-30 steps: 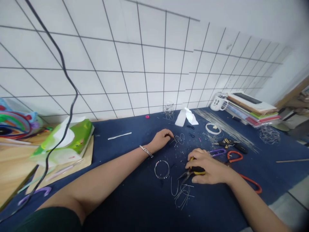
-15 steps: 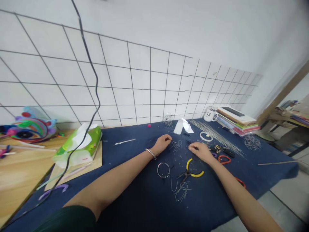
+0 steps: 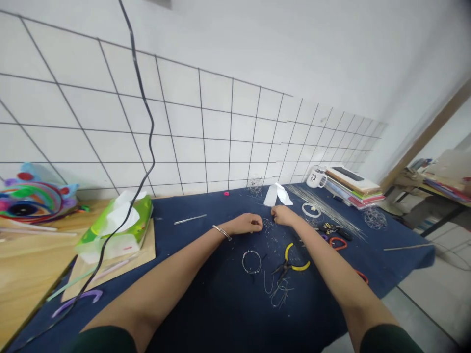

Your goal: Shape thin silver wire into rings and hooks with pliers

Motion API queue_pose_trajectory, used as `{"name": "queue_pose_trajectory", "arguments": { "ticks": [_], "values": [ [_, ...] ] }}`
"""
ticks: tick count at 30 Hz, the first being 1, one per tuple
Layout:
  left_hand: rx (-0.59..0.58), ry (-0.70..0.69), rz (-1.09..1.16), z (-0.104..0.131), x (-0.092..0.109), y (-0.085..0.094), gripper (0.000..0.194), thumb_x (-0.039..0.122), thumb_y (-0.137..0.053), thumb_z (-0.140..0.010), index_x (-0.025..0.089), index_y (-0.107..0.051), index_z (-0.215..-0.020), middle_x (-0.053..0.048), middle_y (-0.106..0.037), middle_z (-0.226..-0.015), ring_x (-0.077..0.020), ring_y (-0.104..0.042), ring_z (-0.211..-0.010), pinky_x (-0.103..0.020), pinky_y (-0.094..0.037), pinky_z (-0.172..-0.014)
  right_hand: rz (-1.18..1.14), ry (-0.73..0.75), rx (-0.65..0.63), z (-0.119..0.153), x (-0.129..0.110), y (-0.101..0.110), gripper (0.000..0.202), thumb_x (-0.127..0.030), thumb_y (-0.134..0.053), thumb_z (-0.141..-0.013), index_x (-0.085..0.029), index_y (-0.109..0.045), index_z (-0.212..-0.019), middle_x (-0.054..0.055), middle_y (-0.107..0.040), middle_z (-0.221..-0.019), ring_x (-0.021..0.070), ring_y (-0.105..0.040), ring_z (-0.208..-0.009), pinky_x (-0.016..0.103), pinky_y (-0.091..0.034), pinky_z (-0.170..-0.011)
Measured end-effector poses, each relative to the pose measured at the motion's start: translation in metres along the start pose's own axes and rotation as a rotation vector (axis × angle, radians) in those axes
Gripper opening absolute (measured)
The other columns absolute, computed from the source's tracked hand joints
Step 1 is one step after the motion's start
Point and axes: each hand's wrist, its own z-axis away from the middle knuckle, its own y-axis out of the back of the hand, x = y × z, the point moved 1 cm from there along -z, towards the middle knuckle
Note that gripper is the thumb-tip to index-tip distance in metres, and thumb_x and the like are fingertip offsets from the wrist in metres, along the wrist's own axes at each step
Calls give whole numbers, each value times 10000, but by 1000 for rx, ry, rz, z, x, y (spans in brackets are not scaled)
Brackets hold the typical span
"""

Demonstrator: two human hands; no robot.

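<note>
My left hand (image 3: 250,223), with a silver bangle (image 3: 222,232) on its wrist, hovers low over the dark blue cloth, fingers curled together. My right hand (image 3: 282,215) is closed too, fingertips turned down. What either hand pinches is too small to make out. A small tangle of thin wire (image 3: 268,225) lies between the two hands, with short clippings scattered below it. Nearer me rest a beaded wire ring (image 3: 251,262), yellow-handled pliers (image 3: 290,264) with spread handles, and a loose bundle of bent wire (image 3: 281,293). Folded white paper (image 3: 275,195) stands just behind my right hand.
Long straight wires (image 3: 327,211), a white ring-shaped coil (image 3: 311,210), black-handled pliers (image 3: 334,229) and orange-handled scissors (image 3: 337,243) lie at right. A mug (image 3: 316,177) and stacked books (image 3: 353,184) stand behind. A tissue pack (image 3: 117,223) and hanging black cable (image 3: 150,132) are at left.
My right hand has moved left and slightly away from me, closer to my left hand, and its fingers have turned downward. My left hand has lowered slightly. The view has shifted a little.
</note>
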Motion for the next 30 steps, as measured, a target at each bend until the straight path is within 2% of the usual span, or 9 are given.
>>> {"name": "queue_pose_trajectory", "arguments": {
  "ticks": [1,2,4,6,9,11,17,23,30],
  "values": [
    [-156,-17,-67,4,4,5,158,265,-590,-664,149,-638,-760,7,-600,-663,-102,-521,-580,-195,-390,-580,11,-7,-25,-3,0,0,293,-154,-606,-613,-175,-612,-905,64,-632,-908,161,-570,-802,194,-366,-639],
    [-246,-28,-127,7,8,10,147,260,-611,-647,159,-644,-749,9,-605,-662,-103,-525,-588,-191,-382,-582,19,-12,-50,-6,0,-1,306,-151,-609,-607,-173,-611,-912,71,-632,-911,171,-571,-814,199,-367,-640],
    [-327,-34,-224,12,15,14,125,244,-654,-603,181,-648,-711,13,-615,-659,-109,-523,-582,-189,-360,-552,28,-15,-91,-13,0,-2,321,-148,-613,-599,-168,-613,-920,89,-633,-918,188,-572,-829,209,-371,-635],
    [-403,-22,-274,16,23,9,124,223,-698,-539,197,-644,-648,20,-612,-613,-109,-499,-525,-195,-329,-502,33,-23,-117,-18,-2,-3,325,-148,-625,-583,-161,-618,-908,106,-635,-915,206,-574,-831,222,-375,-632],
    [-346,52,-286,18,31,-5,164,134,-729,-433,205,-601,-505,36,-559,-485,-98,-417,-430,-206,-274,-451,34,-52,-120,-21,-5,-6,341,-157,-634,-574,-145,-614,-914,130,-632,-912,224,-577,-826,245,-382,-643],
    [-331,71,-267,18,34,-13,183,68,-698,-422,207,-585,-459,41,-536,-440,-91,-382,-395,-211,-254,-438,20,-75,-103,-18,-7,-7,349,-167,-632,-582,-135,-608,-929,140,-629,-917,229,-578,-827,254,-385,-656],
    [-417,17,-267,20,38,-15,184,18,-594,-471,201,-603,-469,32,-542,-440,-96,-375,-394,-233,-263,-453,-102,-124,-21,6,1,-6,282,-169,-612,-604,-156,-630,-885,83,-644,-902,190,-577,-821,213,-379,-657],
    [-491,-30,-328,22,44,-10,144,79,-573,-531,195,-633,-593,8,-597,-550,-120,-477,-488,-217,-313,-477,-279,-131,128,32,9,2,233,-172,-525,-655,-170,-634,-860,26,-649,-809,134,-568,-715,196,-388,-625],
    [-567,30,-101,19,42,-12,288,117,-512,-635,199,-645,-876,8,-621,-624,-115,-553,-547,-200,-411,-538,-506,-117,239,54,7,7,195,-176,-506,-651,-164,-651,-780,4,-643,-713,116,-552,-630,197,-403,-582]
  ]
}}
